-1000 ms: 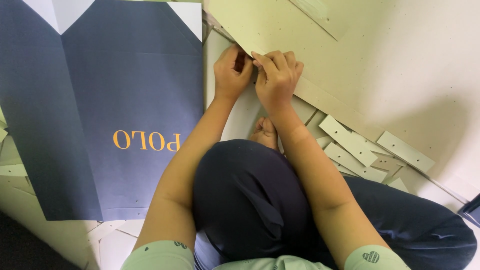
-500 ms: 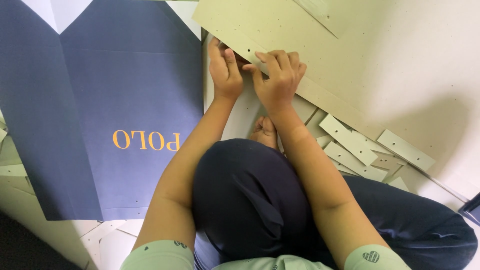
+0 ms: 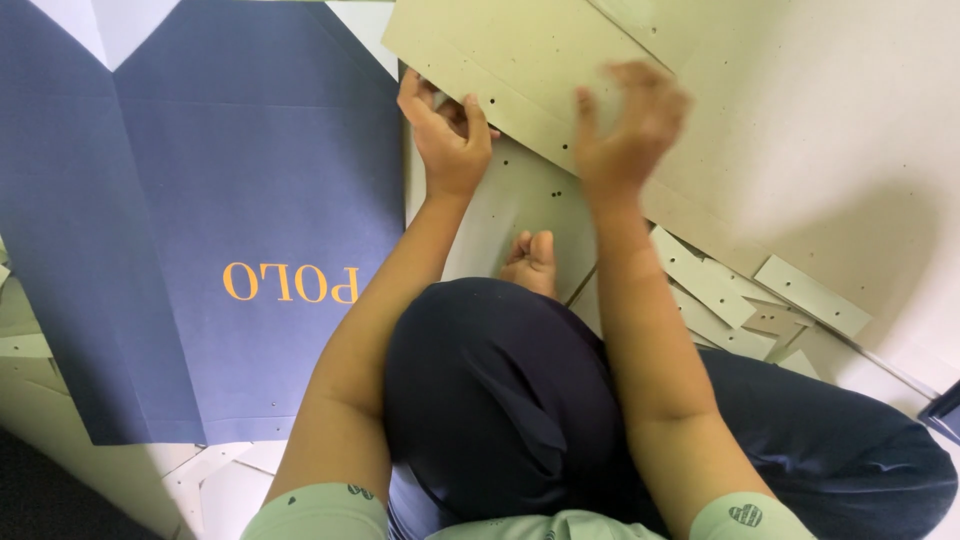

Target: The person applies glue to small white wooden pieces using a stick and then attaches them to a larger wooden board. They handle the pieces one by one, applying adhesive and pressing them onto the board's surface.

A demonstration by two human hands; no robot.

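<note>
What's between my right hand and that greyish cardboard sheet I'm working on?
Nothing visible. The right hand hovers, blurred, fingers spread, directly over the cardboard sheet, while the left hand grips its lower edge.

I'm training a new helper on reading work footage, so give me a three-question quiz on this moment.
1. True or false: the left hand rests on the edge of the grey cardboard sheet.
2. The right hand is: A) flat on the navy paper sheet, B) raised, fingers spread, blurred, C) holding a cardboard strip.
3. Fill in: the small cardboard strips lie to the person's ____ side.

Key: 1 true; 2 B; 3 right.
</note>
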